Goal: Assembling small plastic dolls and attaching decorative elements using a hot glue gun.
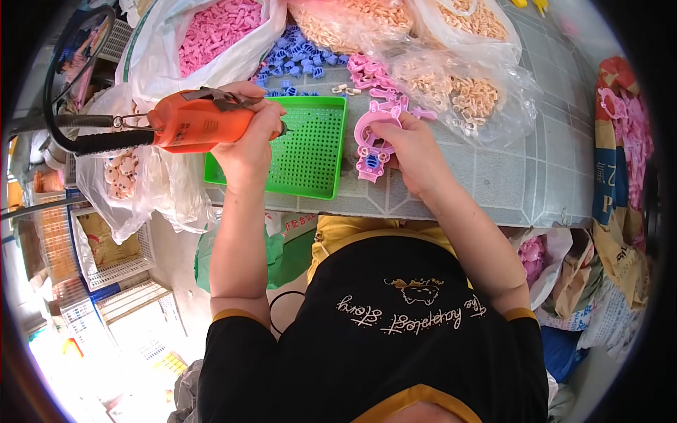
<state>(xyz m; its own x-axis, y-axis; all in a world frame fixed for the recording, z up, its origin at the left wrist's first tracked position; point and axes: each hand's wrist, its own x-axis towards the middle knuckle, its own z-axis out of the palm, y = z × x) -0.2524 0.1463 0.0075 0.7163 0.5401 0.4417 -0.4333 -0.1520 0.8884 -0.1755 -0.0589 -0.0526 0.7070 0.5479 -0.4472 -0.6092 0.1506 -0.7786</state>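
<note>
Orange tool (194, 132) (in left hand (248, 143))

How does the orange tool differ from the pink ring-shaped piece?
Size: the orange tool is bulkier than the pink ring-shaped piece.
Shape: the orange tool is a long barrel; the pink ring-shaped piece has a wide opening.
Extras: the orange tool trails a black cord; the pink ring-shaped piece carries a blue insert.
Both are held: left hand, right hand respectively.

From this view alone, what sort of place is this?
Probably a plastics assembly workshop: orange power tool in the left hand, pink ring-shaped part in the right hand, loose blue parts piled on the table.
</note>
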